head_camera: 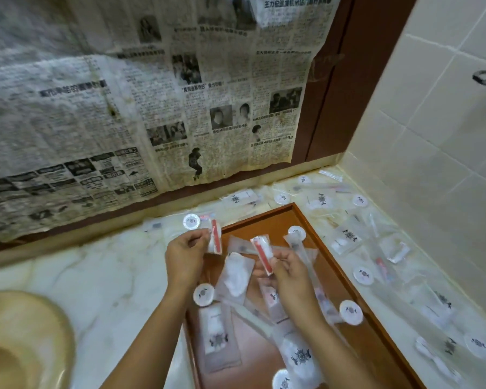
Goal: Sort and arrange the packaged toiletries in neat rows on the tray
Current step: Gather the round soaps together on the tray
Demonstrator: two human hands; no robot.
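Forearms [157, 327] over packets [233, 273] cluttering tray [337, 265]

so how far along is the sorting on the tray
Early. No neat rows yet: packets lie jumbled on the tray. The left hand and the right hand each hold a red-striped packet. Many packets are on the counter.

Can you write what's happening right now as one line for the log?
left hand: holds red-striped packet | right hand: holds red-striped packet | tray: packets jumbled, rows not formed | counter: more packets scattered
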